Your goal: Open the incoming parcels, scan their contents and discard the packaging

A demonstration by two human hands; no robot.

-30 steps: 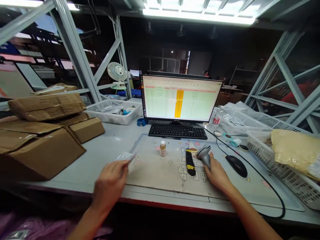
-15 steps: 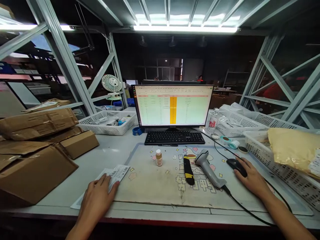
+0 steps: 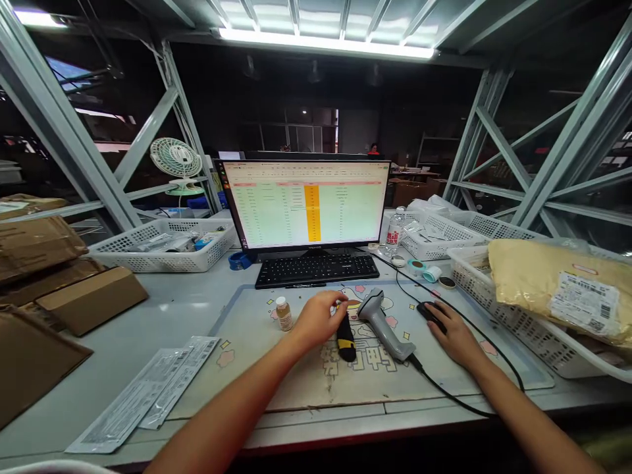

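Note:
My left hand (image 3: 318,320) is over the desk mat (image 3: 281,368), at the upper end of a black and yellow cutter-like tool (image 3: 346,342). Its thumb and curled fingers are apart, with part of the tool showing between them; whether they touch it I cannot tell. Just left of this hand stands a small white-capped bottle (image 3: 284,314). A grey barcode scanner (image 3: 385,326) lies to its right. Over on the right, my right hand (image 3: 454,336) rests around a black computer mouse (image 3: 430,317). Flat printed packets (image 3: 143,388) lie left of my left forearm.
A keyboard (image 3: 316,268) lies before the monitor (image 3: 306,207). Cardboard boxes (image 3: 93,296) are stacked left. White baskets (image 3: 162,257) stand on both sides, one holding a yellowish parcel (image 3: 533,280). The scanner's cable (image 3: 449,395) runs toward the front edge.
My left hand has left the printed packets and moved right, past the bottle, to the cutter-like tool. My right hand stays on the mouse. The view has turned slightly right.

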